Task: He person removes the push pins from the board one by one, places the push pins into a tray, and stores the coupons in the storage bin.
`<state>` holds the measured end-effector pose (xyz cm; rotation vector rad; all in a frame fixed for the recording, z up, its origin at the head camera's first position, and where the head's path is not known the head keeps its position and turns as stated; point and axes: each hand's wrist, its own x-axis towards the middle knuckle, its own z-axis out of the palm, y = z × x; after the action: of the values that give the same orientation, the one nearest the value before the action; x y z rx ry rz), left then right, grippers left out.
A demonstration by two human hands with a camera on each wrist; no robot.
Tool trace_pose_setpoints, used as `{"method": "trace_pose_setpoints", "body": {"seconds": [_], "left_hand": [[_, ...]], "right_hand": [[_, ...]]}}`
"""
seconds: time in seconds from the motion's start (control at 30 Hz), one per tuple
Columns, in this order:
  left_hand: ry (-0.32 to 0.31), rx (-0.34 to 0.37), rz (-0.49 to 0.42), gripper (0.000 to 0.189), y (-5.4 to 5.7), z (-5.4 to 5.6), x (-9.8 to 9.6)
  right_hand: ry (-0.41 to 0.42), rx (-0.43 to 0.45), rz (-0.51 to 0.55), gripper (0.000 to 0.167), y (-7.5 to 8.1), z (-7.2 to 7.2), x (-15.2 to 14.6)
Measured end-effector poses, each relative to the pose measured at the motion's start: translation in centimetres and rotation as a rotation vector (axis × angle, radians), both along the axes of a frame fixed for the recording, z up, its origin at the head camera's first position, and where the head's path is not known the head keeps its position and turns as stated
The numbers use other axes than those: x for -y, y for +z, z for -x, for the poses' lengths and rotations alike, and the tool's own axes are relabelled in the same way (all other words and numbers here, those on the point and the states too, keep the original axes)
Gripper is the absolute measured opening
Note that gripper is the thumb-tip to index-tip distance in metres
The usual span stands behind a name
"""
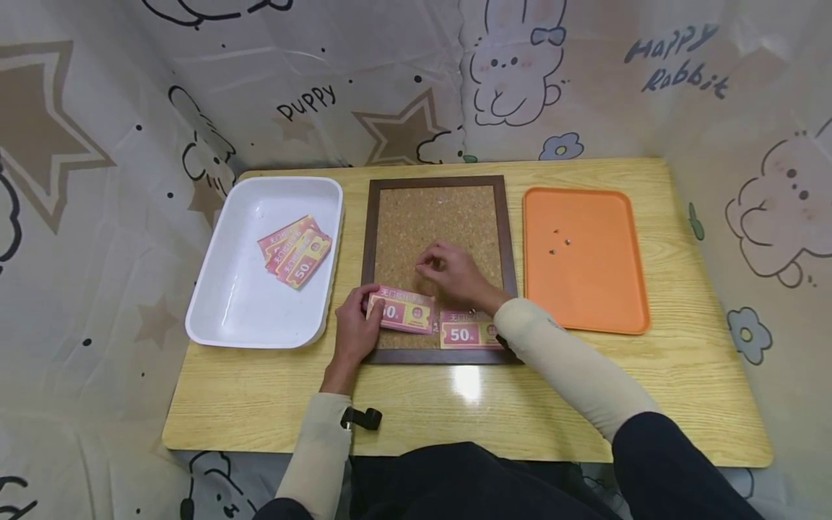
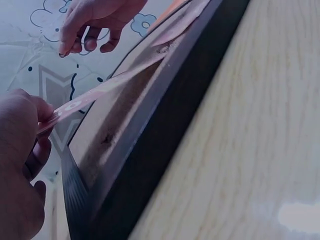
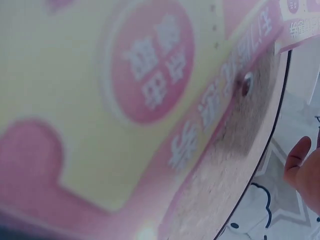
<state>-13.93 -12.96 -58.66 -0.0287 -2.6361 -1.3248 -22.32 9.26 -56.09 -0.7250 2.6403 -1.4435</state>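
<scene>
My left hand (image 1: 359, 325) pinches the left end of a pink-and-yellow paper coupon (image 1: 406, 310) over the lower left of a framed corkboard (image 1: 435, 217). That coupon slants in the left wrist view, its held end raised off the cork. Beside it, a second coupon (image 1: 460, 334) lies on the board's lower right, with a round metal thumbtack (image 3: 247, 84) at its upper edge. Over the middle of the board is my right hand (image 1: 455, 273), thumb and index finger together. A tiny dark tip, apparently a thumbtack (image 2: 62, 55), shows at those fingertips.
A white basin (image 1: 214, 303) on the left holds several fanned coupons (image 1: 295, 253). On the right, an orange tray (image 1: 588, 289) carries 3 small thumbtacks (image 1: 568, 242). The wooden table (image 1: 552, 404) has printed curtains behind and at its sides.
</scene>
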Motion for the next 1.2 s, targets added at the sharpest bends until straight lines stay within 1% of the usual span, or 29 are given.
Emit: {"method": "trace_pose_setpoints", "body": {"seconds": [0.07, 0.2, 0.3, 0.43, 0.63, 0.8, 0.97, 1.07, 1.2], "left_hand": [[-0.001, -0.018, -0.028, 0.028, 0.3, 0.0, -0.1], [-0.007, -0.032, -0.048, 0.028, 0.8, 0.1, -0.3], [-0.007, -0.03, -0.061, 0.028, 1.0, 0.2, -0.4], [-0.002, -0.016, -0.078, 0.027, 1.2, 0.4, -0.4], [0.002, -0.018, -0.088, 0.026, 1.7, 0.5, -0.5], [0.015, -0.053, -0.093, 0.025, 2.2, 0.7, -0.5], [0.015, -0.07, -0.125, 0.025, 2.9, 0.9, -0.6], [0.018, -0.078, -0.155, 0.026, 3.3, 1.2, -0.6], [0.039, -0.101, -0.208, 0.025, 5.9, 0.9, -1.2]], "right_hand": [[-0.018, -0.006, 0.029, 0.008, 0.0, 0.1, -0.3], [-0.034, -0.033, 0.079, 0.007, 0.0, 0.3, -0.9], [-0.042, -0.034, 0.107, 0.007, 0.1, 0.4, -1.1], [-0.067, -0.013, 0.117, 0.01, 0.3, 0.3, -1.6], [-0.136, -0.004, 0.122, 0.012, 0.7, 0.3, -2.3], [-0.194, -0.025, 0.168, 0.01, 1.0, 0.3, -3.2], [-0.258, -0.058, 0.177, 0.009, 1.1, 0.4, -4.4], [-0.288, -0.059, 0.188, 0.008, 1.2, 0.5, -5.1], [-0.321, -0.07, 0.203, 0.009, 1.3, 0.4, -6.1]]}}
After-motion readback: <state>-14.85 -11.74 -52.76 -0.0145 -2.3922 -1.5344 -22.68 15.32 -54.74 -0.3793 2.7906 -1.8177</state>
